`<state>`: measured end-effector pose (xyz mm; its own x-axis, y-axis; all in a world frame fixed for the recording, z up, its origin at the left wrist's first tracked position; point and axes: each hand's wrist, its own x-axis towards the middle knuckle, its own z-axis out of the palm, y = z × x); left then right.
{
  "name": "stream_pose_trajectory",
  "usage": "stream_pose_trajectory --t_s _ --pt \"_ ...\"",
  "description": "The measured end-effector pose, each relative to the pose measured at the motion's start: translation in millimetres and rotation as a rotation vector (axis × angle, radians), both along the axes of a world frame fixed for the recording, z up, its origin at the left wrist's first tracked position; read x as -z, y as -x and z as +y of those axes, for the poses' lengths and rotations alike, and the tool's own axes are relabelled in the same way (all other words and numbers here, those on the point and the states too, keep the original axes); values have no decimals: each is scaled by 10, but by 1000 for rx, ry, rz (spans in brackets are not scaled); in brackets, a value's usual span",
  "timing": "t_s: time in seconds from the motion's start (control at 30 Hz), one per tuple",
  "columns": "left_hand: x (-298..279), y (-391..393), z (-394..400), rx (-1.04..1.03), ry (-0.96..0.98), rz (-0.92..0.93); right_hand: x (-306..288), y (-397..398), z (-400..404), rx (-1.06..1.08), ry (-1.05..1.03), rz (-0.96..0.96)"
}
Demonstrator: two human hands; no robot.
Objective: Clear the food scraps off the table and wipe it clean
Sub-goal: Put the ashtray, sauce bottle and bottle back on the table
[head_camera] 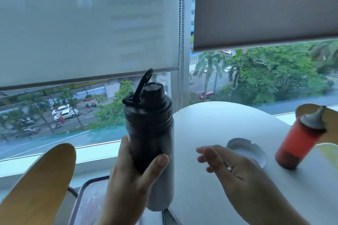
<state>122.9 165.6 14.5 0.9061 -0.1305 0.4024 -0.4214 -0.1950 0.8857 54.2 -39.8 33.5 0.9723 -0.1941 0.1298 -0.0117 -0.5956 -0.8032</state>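
Head view: the left hand (131, 175) gripped a tall bottle (151, 133) with a dark upper body, a pale lower part and a black screw cap whose flip lid stood open, thumb across the front and fingers wrapped behind, holding it upright just beyond the left edge of the round white table (210, 120). The right hand (236, 173) hovered over the table with fingers straight and loosely spread, holding nothing, its fingertips (201, 150) pointing toward the bottle but apart from it. Just beyond that hand a small white dish with a notched rim (250, 149) lay on the tabletop. To the right of the dish stood a red squeeze bottle with a grey pointed nozzle (300, 142). No food scraps could be made out on the visible tabletop. Light wooden chair backs showed at lower left (42, 184) and far right (331, 126). Behind the table, half-lowered white roller blinds (87, 29) covered a window over a street with parked cars and green trees
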Motion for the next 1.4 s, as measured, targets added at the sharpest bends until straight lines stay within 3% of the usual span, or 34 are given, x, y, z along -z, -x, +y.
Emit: stream_pose_trajectory --t_s 0.53,1.4 --pt "146 -473 -1121 -133 9 9 206 371 -1315 206 -85 44" --pt "257 -648 -1417 -222 -23 -37 363 584 -1691 254 -81 83"
